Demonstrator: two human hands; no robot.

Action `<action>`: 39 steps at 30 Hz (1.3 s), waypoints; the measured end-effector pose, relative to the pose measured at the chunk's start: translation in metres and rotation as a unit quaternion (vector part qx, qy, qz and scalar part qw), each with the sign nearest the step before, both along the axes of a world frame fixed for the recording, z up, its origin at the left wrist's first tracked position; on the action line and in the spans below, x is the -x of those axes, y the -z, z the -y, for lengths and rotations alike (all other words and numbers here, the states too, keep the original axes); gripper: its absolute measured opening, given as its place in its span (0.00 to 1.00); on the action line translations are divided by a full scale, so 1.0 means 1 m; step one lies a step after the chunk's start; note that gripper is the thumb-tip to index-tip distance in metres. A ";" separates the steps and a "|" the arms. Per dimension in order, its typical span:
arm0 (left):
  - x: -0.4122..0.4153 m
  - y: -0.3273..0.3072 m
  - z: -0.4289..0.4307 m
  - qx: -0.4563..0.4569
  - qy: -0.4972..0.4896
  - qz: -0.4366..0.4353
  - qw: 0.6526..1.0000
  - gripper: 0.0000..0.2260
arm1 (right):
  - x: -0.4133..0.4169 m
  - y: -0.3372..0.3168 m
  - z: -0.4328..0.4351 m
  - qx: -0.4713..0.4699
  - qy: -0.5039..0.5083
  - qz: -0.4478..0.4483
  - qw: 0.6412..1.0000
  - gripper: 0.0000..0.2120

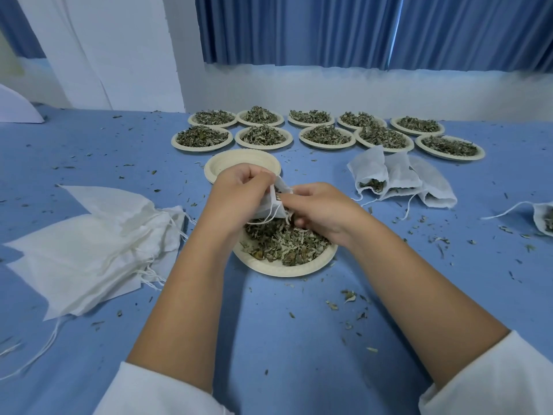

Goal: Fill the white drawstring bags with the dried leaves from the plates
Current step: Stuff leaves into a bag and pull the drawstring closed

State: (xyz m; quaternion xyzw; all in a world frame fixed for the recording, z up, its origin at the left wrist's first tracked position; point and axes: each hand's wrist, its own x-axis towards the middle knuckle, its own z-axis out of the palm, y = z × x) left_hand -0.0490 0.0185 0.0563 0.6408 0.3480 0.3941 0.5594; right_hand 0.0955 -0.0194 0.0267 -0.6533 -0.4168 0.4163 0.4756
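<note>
White drawstring bag (273, 205): held between both hands above the near plate, mouth turned toward the right hand; its strings hang down over the leaves.
Left hand (239, 187): fingers curled round the bag's upper edge, gripping the cloth.
Right hand (320, 211): fingers curled, tips at the bag's mouth just above the leaves; whether they pinch leaves or cloth cannot be told.
Near plate (281, 270): pale paper plate on the bench, directly under the hands, heaped with dried leaves (281, 242).
Empty plate (236, 163): same kind, just behind the hands, its near rim hidden by the left hand.
Full plates (263, 137): ten, in two rows of five along the far side of the bench, each heaped with leaves.
Filled bags (398, 178): small overlapping heap to the right of the hands, mouths toward the person, leaves showing in one mouth.
Edge bag (543, 218): at the right border, cut off by the frame, leaves at its mouth, string trailing left.
Flat bags (89, 241): loose stack at the left, strings trailing toward the near edge.
Bench (269, 324): blue cover, strewn with leaf crumbs.
Sleeves (167, 393): white, both forearms bare.
Curtain (299, 28): blue, pleated, behind the bench above a white wall.
</note>
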 end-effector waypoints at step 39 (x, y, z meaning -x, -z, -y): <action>0.000 0.011 -0.021 -0.061 -0.205 -0.030 0.977 0.08 | -0.002 -0.022 0.018 -0.098 -0.032 0.329 0.939 0.05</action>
